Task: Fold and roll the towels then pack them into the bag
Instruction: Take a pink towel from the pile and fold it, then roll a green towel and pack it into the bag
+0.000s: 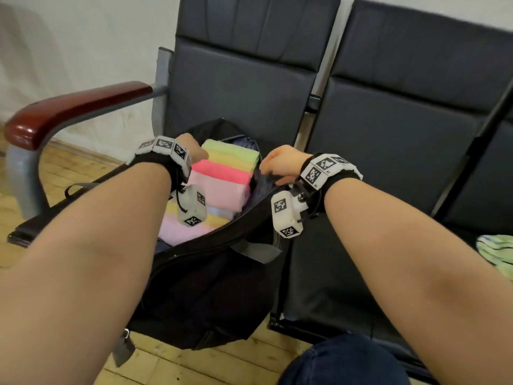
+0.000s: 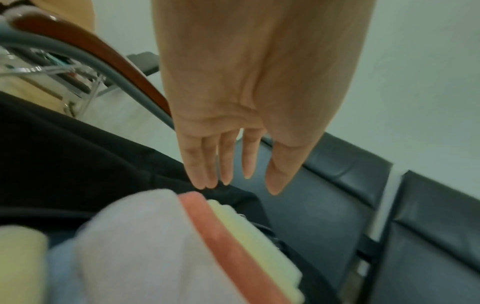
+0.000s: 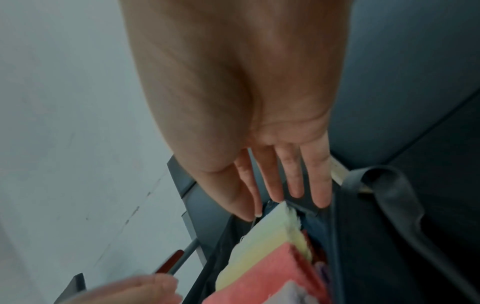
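the towels [image 1: 222, 173], folded into flat blocks of green, yellow, coral and pale pink, sit stacked side by side inside the open black bag [image 1: 211, 284], which rests on the dark seat [image 1: 361, 168] of a row of chairs beside a red-brown armrest [image 1: 69, 107]. they are packed on edge, probably so that more fit and each colour stays reachable. more pastel towels lie lower down, nearer the person.

both hands reach to the far end of the bag's mouth. the left hand [image 2: 233, 127] has its fingers [image 2: 205, 164] straight and close together, tips just at the black fabric by the coral towel; it holds nothing. the right hand [image 3: 259, 144] is likewise spread, fingers [image 3: 293, 174] extended toward the bag's rim near the green towel. thumb and forefinger tips come near each other at the edge, but whether they pinch a zipper pull or fabric cannot be told from the blurred wrist view. from the head view the hands flank the opening, which suggests they are tucking the stack in or drawing the sides together to close it.

one more striped green towel [image 1: 497, 251] lies on the next seat, well apart from the bag, so the packing looks nearly but not wholly done. a grey strap [image 3: 389, 195] hangs over the bag's side.
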`<control>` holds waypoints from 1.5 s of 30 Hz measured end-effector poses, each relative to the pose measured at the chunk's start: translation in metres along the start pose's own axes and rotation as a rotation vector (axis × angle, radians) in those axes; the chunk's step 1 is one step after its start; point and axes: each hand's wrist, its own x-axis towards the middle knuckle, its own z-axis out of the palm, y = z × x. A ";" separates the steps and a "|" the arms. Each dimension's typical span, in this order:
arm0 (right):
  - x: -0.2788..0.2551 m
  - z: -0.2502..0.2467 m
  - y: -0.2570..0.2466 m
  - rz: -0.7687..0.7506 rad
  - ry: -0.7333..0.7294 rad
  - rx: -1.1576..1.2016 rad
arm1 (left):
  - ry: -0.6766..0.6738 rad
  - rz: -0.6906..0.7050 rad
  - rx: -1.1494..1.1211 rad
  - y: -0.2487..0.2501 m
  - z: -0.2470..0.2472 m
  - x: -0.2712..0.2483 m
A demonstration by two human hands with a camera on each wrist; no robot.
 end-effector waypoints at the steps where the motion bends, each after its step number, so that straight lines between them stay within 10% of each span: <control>1: -0.012 -0.008 0.005 0.002 0.011 -0.021 | -0.019 0.053 -0.072 0.015 0.002 -0.009; 24: -0.318 -0.200 0.226 0.344 0.370 -0.323 | -0.448 0.731 0.109 0.319 0.140 -0.266; 45: -0.363 -0.277 0.494 0.665 0.403 -0.098 | -0.429 0.831 0.072 0.509 0.352 -0.282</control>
